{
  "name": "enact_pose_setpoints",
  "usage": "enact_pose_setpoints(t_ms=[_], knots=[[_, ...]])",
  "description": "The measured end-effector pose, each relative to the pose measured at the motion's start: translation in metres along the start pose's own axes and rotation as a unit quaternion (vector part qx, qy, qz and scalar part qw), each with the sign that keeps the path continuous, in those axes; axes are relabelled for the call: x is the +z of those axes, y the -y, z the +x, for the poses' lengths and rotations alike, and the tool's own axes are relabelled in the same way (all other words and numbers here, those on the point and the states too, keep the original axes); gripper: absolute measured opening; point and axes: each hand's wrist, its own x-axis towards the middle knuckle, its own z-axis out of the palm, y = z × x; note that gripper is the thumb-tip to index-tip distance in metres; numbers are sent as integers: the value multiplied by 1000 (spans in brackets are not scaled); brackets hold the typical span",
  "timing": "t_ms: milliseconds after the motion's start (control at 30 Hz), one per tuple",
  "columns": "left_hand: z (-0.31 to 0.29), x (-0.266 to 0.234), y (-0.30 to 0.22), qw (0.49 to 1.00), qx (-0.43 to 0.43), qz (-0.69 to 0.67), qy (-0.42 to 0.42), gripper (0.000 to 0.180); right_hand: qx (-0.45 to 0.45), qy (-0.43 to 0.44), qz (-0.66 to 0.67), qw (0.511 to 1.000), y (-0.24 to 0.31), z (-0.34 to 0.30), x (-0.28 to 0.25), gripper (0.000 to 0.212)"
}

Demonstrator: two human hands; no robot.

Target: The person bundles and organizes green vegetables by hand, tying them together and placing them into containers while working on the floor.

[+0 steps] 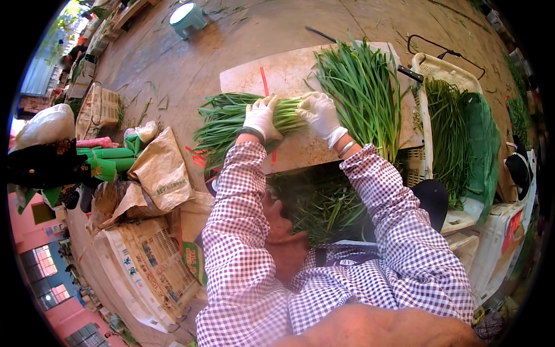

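A bunch of green garlic chives [222, 118] lies sideways on a pale board, leaf tips to the left and light stems to the right. My left hand [262, 117], in a white glove, is closed over its middle. At the stem ends my right hand [324, 117], also white-gloved, has its fingers bent and pinched on the stems. A red strip [263, 80] sticks out from beneath the bunch on the far side. Right of my right hand, a larger loose pile of chives [364, 92] covers the board [248, 75].
A black-handled knife [410, 73] rests beyond the pile. At the right stands a cream crate [426, 124] with more chives and a green net [481, 150]. More red strips [196, 156] lie left. Paper sacks [165, 173] and a blue-green stool [188, 20] are farther off.
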Motion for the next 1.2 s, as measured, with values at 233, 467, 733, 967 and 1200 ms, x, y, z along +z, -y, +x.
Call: enact_pose_setpoints(t_ms=[233,467,733,967,1200], knots=[[2,-1,0,1000,6,4,-8,123,-26,101,-85,991,-24,34,14,12],[2,-7,-1,1000,16,4,9,121,-40,106,-189,975,-19,34,10,23],[18,-13,6,998,19,-16,58,118,-163,132,-410,888,3,4,55,79],[9,-9,1,1000,12,12,18,126,-63,228,-281,930,4,36,52,49],[12,16,10,1000,-7,-9,-11,120,-93,119,-306,940,0,8,5,35]])
